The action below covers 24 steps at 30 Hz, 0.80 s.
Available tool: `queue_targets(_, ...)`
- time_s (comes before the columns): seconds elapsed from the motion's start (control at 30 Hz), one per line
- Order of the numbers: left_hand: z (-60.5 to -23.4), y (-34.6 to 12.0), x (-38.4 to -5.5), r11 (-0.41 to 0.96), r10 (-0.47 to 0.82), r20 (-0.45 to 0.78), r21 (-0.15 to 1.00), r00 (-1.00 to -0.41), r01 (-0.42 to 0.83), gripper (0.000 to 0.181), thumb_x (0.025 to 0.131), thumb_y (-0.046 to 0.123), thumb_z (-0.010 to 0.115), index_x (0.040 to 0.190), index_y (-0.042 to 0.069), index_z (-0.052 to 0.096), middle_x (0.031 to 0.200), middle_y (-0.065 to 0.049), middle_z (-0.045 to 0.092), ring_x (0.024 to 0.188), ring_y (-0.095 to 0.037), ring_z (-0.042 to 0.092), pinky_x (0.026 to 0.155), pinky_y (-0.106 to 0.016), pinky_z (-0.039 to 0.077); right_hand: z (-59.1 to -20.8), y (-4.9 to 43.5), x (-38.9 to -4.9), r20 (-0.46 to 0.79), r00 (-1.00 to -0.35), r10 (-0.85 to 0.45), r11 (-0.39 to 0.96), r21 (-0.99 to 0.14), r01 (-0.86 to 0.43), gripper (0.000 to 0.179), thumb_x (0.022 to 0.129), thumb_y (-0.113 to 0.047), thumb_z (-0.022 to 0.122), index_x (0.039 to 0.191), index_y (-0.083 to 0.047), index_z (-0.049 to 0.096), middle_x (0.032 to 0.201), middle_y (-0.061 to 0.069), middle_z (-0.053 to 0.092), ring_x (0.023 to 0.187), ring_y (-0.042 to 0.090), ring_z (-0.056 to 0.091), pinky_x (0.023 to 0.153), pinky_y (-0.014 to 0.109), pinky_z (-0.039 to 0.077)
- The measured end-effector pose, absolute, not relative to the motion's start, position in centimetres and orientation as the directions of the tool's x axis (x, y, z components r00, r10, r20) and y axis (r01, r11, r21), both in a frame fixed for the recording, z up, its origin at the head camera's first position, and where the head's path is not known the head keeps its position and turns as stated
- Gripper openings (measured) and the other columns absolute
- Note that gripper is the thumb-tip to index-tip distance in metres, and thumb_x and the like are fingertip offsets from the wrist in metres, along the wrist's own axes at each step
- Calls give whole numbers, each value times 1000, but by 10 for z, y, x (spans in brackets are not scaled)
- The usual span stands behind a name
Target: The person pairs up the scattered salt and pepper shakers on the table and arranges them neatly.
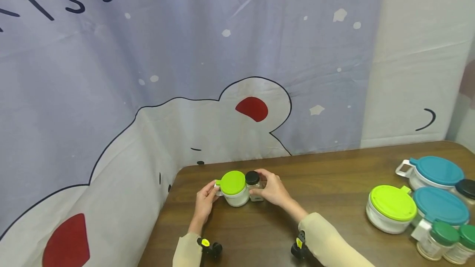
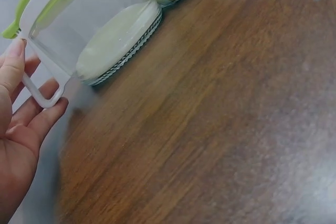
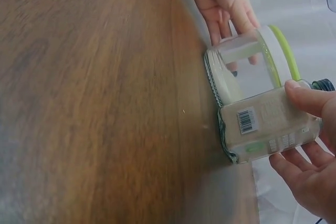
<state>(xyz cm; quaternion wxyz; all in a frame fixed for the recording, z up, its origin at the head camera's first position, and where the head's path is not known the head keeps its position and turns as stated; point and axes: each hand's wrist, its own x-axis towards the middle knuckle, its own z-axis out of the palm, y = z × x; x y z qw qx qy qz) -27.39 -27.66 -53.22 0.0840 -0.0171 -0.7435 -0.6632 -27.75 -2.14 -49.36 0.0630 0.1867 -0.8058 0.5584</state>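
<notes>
A clear glass jar with a lime-green lid (image 1: 233, 183) stands on the wooden table, with some pale contents low inside. My left hand (image 1: 203, 204) holds its white loop handle (image 2: 38, 94), thumb on top and fingers beneath. Right beside the jar stands a square glass spice bottle (image 3: 268, 121) with a black cap (image 1: 252, 177), a barcode label and beige contents. My right hand (image 1: 275, 191) grips this bottle between thumb and fingers from its right side. In the right wrist view, the bottle's side overlaps the jar.
On the table's right side stand another green-lidded jar (image 1: 393, 204), two blue-lidded jars with white handles, the rear one (image 1: 438, 171) farther back, two green-capped spice bottles (image 1: 441, 238) and a black-capped bottle (image 1: 466, 189). A printed curtain (image 1: 315, 61) hangs behind the table (image 1: 315, 168).
</notes>
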Motion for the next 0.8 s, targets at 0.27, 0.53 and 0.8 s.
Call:
queue_targets(0.27,-529,-277,-271,158,-80,149,978,-986,135,41,99,17,54,133,-5,51,133,-24,56,102,6,58,94,-28,52,-493,-20,-275,330,-918,-222,263,-886,-382,62,68,-4,85,123,-5,57,112,14,68,103,30,66,88,45,54)
queue_targets(0.53,-525,-276,-267,182,-125,158,974,-979,134,37,98,15,54,129,-5,54,128,-24,58,98,1,59,91,-36,54,-491,-14,-272,310,-923,-228,286,-885,-368,56,70,-2,82,120,0,58,113,20,67,103,35,64,88,48,53)
queue_targets(0.8,-527,-279,-266,208,-147,162,969,-976,130,36,98,14,53,126,-8,55,123,-26,60,96,-3,62,87,-34,56,-492,-15,-273,318,-919,-235,277,-884,-376,52,72,0,80,120,1,59,111,19,68,101,35,64,90,51,51)
